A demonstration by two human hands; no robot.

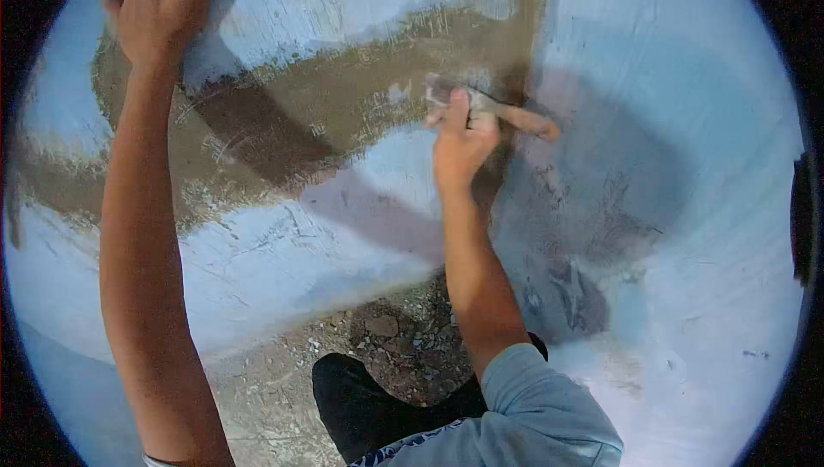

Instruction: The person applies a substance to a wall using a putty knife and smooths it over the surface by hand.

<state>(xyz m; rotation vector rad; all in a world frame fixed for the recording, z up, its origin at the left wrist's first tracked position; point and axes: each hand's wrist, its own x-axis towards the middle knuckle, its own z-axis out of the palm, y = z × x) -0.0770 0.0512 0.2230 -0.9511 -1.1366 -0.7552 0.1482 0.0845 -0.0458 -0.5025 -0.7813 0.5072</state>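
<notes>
My left hand point(159, 12) rests high on the wall point(249, 261) at the upper left, fingers stretched out and apart, holding nothing. In my right hand point(463, 141) is a scraper point(532, 122) with a wooden handle pointing right and a wide, dirty blade to the left. My fingers are wrapped around the scraper near its blade, with the thumb along it. The blade overlaps a brown bare strip point(343, 98) where the pale blue paint is gone. Ragged flakes of paint line the strip's edges.
A wall corner point(525, 29) runs down beside my right hand, and another pale blue wall point(730, 209) stands to the right, with scuffed patches. Paint chips and rubble point(386, 325) litter the ground below, by my dark-trousered leg point(360, 398).
</notes>
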